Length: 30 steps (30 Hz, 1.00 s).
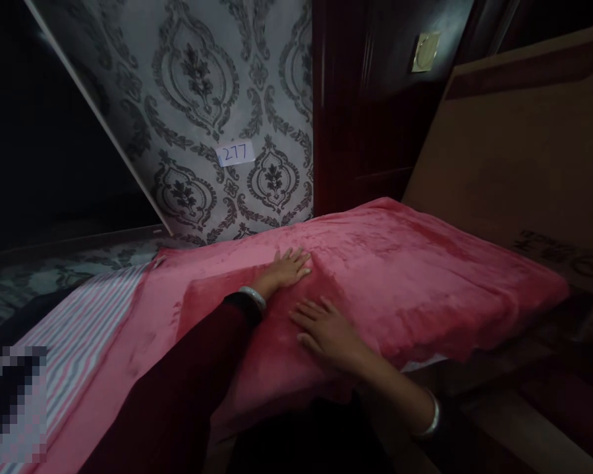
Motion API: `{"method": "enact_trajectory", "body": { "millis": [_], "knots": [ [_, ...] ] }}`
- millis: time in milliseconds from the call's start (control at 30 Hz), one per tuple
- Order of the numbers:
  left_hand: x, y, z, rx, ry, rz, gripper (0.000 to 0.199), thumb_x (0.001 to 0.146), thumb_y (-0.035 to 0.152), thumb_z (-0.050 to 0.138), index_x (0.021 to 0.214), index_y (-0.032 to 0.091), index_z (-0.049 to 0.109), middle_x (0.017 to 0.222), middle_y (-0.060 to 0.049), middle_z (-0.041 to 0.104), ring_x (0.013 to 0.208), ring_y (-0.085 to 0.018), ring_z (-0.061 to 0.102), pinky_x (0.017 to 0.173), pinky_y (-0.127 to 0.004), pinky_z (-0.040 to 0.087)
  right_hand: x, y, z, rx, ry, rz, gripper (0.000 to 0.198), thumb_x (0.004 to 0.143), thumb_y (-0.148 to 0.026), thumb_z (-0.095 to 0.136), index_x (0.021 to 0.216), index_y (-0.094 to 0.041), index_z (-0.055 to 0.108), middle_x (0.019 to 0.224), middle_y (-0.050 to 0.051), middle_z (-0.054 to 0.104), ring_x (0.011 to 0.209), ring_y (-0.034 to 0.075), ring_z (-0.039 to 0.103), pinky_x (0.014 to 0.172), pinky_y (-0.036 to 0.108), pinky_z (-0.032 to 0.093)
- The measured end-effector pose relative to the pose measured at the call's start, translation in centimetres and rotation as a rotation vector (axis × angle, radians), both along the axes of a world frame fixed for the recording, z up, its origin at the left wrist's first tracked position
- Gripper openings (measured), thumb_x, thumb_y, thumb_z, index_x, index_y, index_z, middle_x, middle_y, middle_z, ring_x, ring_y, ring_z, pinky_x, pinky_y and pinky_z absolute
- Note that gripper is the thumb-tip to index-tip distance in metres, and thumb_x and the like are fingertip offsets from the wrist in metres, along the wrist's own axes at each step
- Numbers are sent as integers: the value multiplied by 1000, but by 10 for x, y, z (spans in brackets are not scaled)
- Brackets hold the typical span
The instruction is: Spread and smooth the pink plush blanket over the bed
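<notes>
Head view is showing both hands lying flat on a pink blanket [375,276] spread over the bed's end. The left hand [287,268] is pressing palm-down, fingers spread and gripping nothing, and the right hand [326,329] is resting open just beside it, which looks like smoothing the plush surface. A striped sheet [79,329] is lying at left, patterned wallpaper [202,85] behind.

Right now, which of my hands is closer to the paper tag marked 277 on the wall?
Left. Your left hand lies flat on the pink blanket just below the tag; your right hand rests lower, nearer you.
</notes>
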<state>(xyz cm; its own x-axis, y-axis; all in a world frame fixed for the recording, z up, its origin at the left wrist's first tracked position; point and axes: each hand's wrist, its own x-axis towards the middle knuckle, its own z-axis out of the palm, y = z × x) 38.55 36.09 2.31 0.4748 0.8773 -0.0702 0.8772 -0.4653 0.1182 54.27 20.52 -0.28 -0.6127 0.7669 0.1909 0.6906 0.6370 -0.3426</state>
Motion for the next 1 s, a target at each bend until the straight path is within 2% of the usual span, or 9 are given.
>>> {"method": "enact_trajectory", "body": {
  "millis": [67, 200, 267, 500, 600, 667, 767, 867, 1000],
  "knots": [
    [11, -8, 0, 53, -37, -82, 68, 103, 56, 32, 163, 25, 26, 172, -9, 14, 159, -32, 8, 126, -60, 7, 14, 0, 0, 43, -19, -79, 49, 106, -42, 43, 150, -23, 55, 153, 11, 52, 148, 30, 39, 124, 59, 21],
    [29, -18, -13, -2, -21, -330, 63, 105, 54, 26, 162, 26, 29, 171, -7, 20, 159, -28, 7, 126, -60, 2, 30, 0, -20, 142, -48, -121, 55, 103, -46, 49, 153, -24, 50, 161, 12, 42, 153, 33, 29, 124, 62, 20],
    [34, -15, -20, 1, -2, -344, 63, 105, 53, 26, 161, 25, 30, 171, -7, 22, 159, -27, 9, 127, -58, 0, 31, -1, -31, 167, -58, -133, 57, 102, -47, 50, 156, -25, 46, 163, 12, 38, 153, 33, 29, 123, 62, 21],
    [45, 38, -27, -54, 12, -246, 61, 105, 52, 26, 157, 24, 41, 172, -5, 20, 159, -24, 9, 128, -47, 10, 30, -4, -44, 197, -25, -157, 59, 99, -41, 55, 156, -27, 47, 162, 10, 39, 152, 32, 29, 124, 61, 22],
    [44, 63, -32, -103, -32, -251, 59, 106, 47, 22, 155, 22, 44, 170, -4, 25, 158, -18, 18, 127, -34, 14, 33, -7, -47, 217, 14, -160, 59, 98, -37, 56, 155, -26, 47, 162, 10, 40, 153, 31, 29, 123, 59, 23],
    [42, 76, -36, -108, -74, -240, 60, 106, 46, 20, 156, 23, 43, 169, -3, 29, 156, -15, 24, 127, -30, 16, 35, -8, -50, 228, 36, -154, 60, 97, -35, 56, 156, -27, 46, 162, 9, 39, 153, 31, 29, 123, 59, 24],
    [38, 85, -40, -86, -92, -176, 60, 106, 47, 18, 158, 25, 38, 168, -3, 32, 156, -16, 25, 127, -36, 18, 35, -9, -52, 236, 58, -157, 61, 97, -33, 56, 157, -28, 44, 164, 7, 36, 153, 31, 28, 123, 59, 25],
    [39, 82, -38, -13, -54, -43, 58, 106, 48, 19, 158, 28, 37, 166, -2, 36, 154, -18, 29, 125, -40, 25, 35, -9, -51, 230, 63, -165, 61, 96, -33, 56, 156, -29, 44, 164, 6, 36, 153, 30, 28, 124, 59, 24],
    [46, 68, -24, 127, -30, 109, 60, 107, 43, 19, 155, 16, 41, 155, -16, 50, 147, -27, 42, 121, -50, 30, 33, -9, -47, 212, 41, -173, 59, 97, -33, 56, 155, -28, 48, 164, 6, 37, 153, 29, 29, 124, 58, 25]
  ]
}}
